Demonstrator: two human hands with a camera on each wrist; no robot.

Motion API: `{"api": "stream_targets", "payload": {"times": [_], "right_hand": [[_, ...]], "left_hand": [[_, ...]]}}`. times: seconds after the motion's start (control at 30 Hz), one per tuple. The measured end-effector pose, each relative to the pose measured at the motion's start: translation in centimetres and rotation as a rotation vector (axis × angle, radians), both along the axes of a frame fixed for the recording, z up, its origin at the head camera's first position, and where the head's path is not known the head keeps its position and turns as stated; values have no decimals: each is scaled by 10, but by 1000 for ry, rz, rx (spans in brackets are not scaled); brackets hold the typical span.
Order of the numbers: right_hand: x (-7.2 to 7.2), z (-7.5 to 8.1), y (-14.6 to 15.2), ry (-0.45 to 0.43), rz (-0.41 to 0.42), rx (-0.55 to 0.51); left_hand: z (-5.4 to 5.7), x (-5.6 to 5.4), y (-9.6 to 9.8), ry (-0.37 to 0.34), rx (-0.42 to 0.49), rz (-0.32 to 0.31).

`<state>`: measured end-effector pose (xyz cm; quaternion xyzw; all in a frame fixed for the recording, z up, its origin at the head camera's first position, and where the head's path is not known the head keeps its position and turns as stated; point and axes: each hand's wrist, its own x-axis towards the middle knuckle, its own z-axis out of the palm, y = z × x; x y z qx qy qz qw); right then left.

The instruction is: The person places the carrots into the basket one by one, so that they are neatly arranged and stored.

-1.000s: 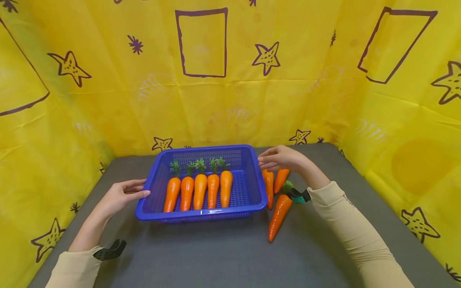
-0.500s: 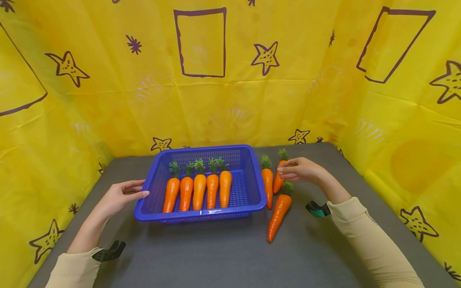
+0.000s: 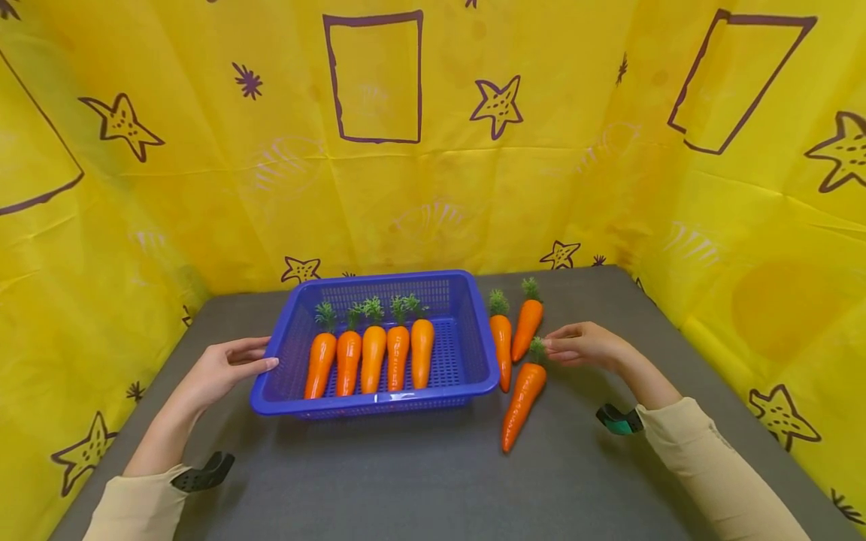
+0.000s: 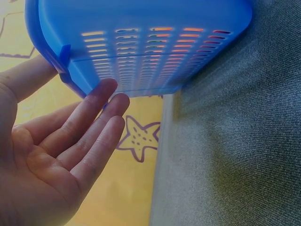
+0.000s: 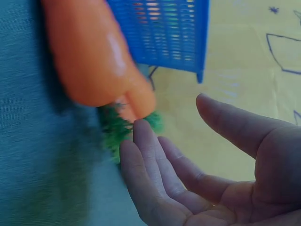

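A blue plastic basket (image 3: 379,402) holds several orange toy carrots (image 3: 373,361) in a row, green tops toward the back. At its left rim is my left hand (image 3: 219,374); the thumb lies over the rim while the other fingers (image 4: 96,141) extend under it along the slotted outer wall. My right hand (image 3: 587,349) is beside the green top of the nearest loose carrot (image 3: 524,402). In the right wrist view its thumb and fingers (image 5: 176,174) stand apart with nothing between them. Two more loose carrots, one against the basket (image 3: 501,349) and one behind (image 3: 528,324), lie close by.
A dark grey cloth-covered tabletop (image 3: 379,481) lies under everything. A yellow patterned curtain (image 3: 433,180) rises behind it and along both sides. Black bands (image 3: 203,473) sit at both wrists, by beige sleeves.
My right hand has left the basket's right rim and moved right and toward me, past the rear loose carrot to the front one's top. My left hand stays at the rim.
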<state>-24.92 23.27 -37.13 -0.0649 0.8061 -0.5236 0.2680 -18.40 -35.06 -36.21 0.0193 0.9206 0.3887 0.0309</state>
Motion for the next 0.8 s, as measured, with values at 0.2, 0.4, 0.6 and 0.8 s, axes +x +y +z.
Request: {"api": "stream_targets", "payload": {"times": [0.2,0.4,0.6,0.8], "right_hand": [[9,-14,3,-20,-21,47],[15,-25,2,-33,-43,51],[22,-37,-4,-56,-38,21],[27,-43,-15,-49,-67,15]], "left_hand": [[2,1,0,1,6,-2],[2,0,-1,10,1,-4],[1,0,-1,13,-9,-9],[0,-1,0,1,-12,-5]]}}
